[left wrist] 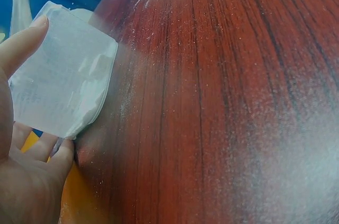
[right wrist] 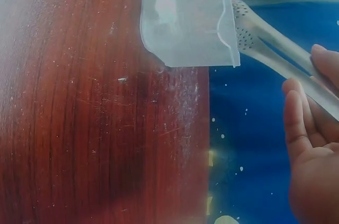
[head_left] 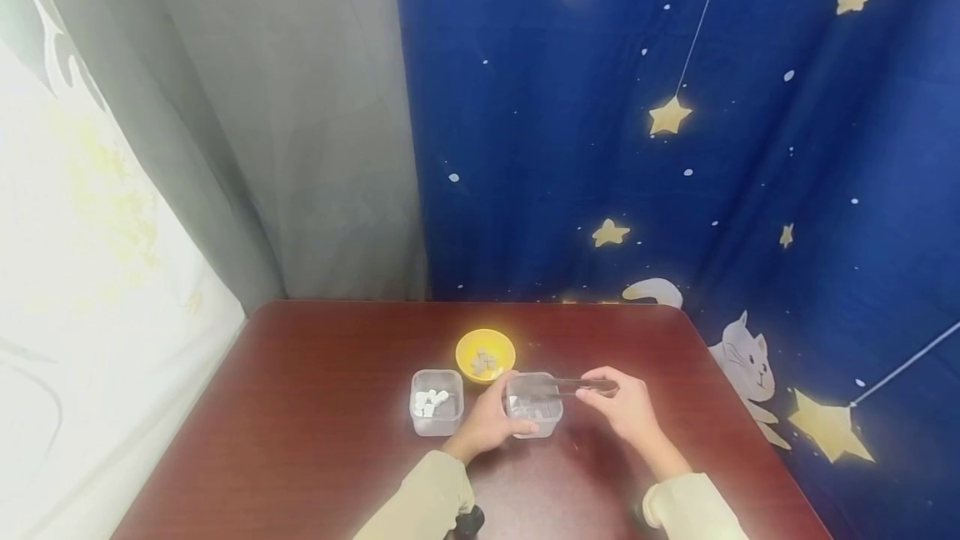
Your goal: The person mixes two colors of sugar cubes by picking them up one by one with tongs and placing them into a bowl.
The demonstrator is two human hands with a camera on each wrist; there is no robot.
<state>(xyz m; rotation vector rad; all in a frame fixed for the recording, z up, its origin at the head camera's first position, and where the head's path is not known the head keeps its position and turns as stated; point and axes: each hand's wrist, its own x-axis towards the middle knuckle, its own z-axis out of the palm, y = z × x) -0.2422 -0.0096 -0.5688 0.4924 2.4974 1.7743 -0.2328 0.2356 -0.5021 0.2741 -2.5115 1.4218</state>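
Note:
My left hand grips a clear plastic container at its side, thumb along the near wall and fingers around the far side. In the left wrist view, pale pieces show dimly through its wall. My right hand holds metal tongs between thumb and fingers. Their perforated tips stand at the container's open top in the right wrist view, slightly apart, with no piece visible between them. Exactly how deep the tips reach is hidden by the wall.
Left of my left hand, a second clear container holds several white pieces. Behind the hands stands a yellow bowl with greyish pieces in it. The dark red table ends at curtains.

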